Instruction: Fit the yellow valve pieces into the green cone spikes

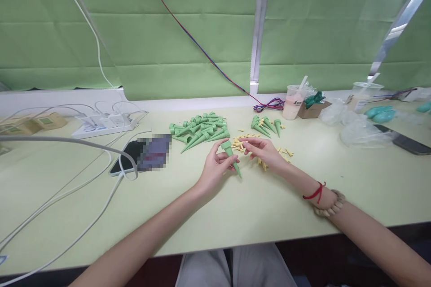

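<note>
Green paper sheeting backs a pale green bench [303, 206] that runs the full width of the scene. Near the middle, the left hand [215, 168] holds a green cone spike [232, 157] pinched between thumb and curled fingers [226, 158], its wide end up near the thumb tip and its point slanting down to the right toward the bench. The right hand [264, 150] lies just right of it, palm down, its fingers loosely bent with the tips drawn together at a small yellow piece [243, 142] close to the spike's wide end; whether it is actually gripped is too small to tell. Scattered yellow pieces [286, 151] lie under and around that hand. Farther back sit a large heap of green spikes [202, 130] and a smaller cluster [266, 125] to its right. A phone [129, 158] with white cables lies at left, a drink cup [293, 102] at far right.
</note>
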`<state>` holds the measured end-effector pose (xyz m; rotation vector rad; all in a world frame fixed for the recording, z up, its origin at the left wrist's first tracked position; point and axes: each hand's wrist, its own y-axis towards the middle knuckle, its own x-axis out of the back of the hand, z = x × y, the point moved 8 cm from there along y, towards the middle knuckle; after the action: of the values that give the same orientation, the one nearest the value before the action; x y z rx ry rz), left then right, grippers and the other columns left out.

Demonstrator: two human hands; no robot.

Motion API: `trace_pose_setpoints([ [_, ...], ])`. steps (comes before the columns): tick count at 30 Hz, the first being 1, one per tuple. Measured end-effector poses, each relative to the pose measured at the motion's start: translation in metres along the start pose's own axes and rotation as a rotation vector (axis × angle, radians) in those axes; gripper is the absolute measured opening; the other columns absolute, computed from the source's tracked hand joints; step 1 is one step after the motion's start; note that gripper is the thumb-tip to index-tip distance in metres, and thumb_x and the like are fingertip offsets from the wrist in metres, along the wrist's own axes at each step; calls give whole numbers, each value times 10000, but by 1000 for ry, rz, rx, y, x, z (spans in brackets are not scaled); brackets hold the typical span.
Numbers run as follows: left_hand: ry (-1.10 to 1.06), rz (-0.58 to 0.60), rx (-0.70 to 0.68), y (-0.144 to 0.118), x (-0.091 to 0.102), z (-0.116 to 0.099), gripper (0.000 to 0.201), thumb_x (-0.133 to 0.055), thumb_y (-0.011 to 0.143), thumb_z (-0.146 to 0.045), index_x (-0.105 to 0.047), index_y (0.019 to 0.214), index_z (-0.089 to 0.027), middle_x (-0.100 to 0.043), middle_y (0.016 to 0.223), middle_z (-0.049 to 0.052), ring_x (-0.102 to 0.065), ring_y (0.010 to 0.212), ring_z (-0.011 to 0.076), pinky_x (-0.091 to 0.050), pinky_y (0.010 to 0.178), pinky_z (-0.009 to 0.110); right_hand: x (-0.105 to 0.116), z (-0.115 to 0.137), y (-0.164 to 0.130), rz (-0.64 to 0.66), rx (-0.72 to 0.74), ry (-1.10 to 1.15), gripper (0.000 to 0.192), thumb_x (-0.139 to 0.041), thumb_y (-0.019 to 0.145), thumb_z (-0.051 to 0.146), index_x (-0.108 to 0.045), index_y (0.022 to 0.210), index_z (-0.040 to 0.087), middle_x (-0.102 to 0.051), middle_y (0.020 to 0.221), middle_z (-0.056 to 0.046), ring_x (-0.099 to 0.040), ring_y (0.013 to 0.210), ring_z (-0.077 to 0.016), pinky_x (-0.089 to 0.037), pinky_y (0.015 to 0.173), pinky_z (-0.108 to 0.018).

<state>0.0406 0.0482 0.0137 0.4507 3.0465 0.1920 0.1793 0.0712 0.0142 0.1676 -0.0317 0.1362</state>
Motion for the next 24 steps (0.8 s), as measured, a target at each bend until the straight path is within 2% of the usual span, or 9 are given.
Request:
trace_pose_setpoints([
  [5, -8, 16, 8, -1, -3, 0, 588, -637, 717, -336, -388, 1235, -211, -641, 668, 9, -598, 612, 131, -483, 603, 256, -3, 1, -1, 25, 2, -16, 321, -682, 652, 384, -682, 906, 188, -682, 832, -45, -589, 658, -107, -450, 529, -203],
  [10, -74, 45, 94, -1, -6, 6, 574, -653, 709, -333, -407, 1207, -189, -658, 686, 19, -616, 613, 138, -482, 596, 259, 1, 5, -3, -99, 30, 97, 248, -701, 624, 367, -620, 747, 167, -674, 842, -50, -601, 683, -116, -491, 564, -226],
  [14, -217, 132, 141, -2, -14, 8, 582, -660, 719, -312, -388, 1217, -181, -689, 843, 72, -652, 726, 171, -490, 727, 326, 1, 15, -5, -91, 114, 167, 248, -675, 659, 370, -530, 654, 168, -643, 1037, -68, -627, 836, -146, -524, 716, -290],
  [16, -280, 158, 165, -3, -17, 10, 511, -665, 720, -289, -420, 1150, -162, -680, 943, 109, -658, 785, 195, -478, 795, 372, 1, 15, -4, -74, 124, 163, 257, -681, 656, 362, -520, 630, 164, -657, 995, -69, -639, 833, -160, -528, 716, -302],
  [19, -334, 162, 189, -4, -19, 10, 390, -673, 716, -253, -459, 1022, -142, -666, 997, 136, -657, 821, 216, -458, 853, 410, 3, 8, -1, -58, 81, 132, 224, -694, 645, 349, -590, 712, 163, -676, 908, -64, -645, 822, -174, -535, 650, -283],
  [22, -374, 150, 205, -4, -18, 10, 378, -673, 713, -206, -478, 1032, -145, -656, 1024, 120, -656, 837, 212, -454, 877, 396, 6, -4, 2, -65, -8, 58, 267, -680, 658, 326, -640, 872, 171, -683, 909, -65, -640, 789, -157, -517, 572, -235],
  [24, -388, 140, 226, -3, -16, 11, 382, -665, 716, -185, -501, 1061, -160, -642, 1055, 99, -656, 839, 203, -466, 865, 373, 10, -12, 4, -94, -69, -14, 251, -661, 667, 300, -658, 885, 174, -692, 892, -60, -625, 700, -122, -476, 501, -196],
])
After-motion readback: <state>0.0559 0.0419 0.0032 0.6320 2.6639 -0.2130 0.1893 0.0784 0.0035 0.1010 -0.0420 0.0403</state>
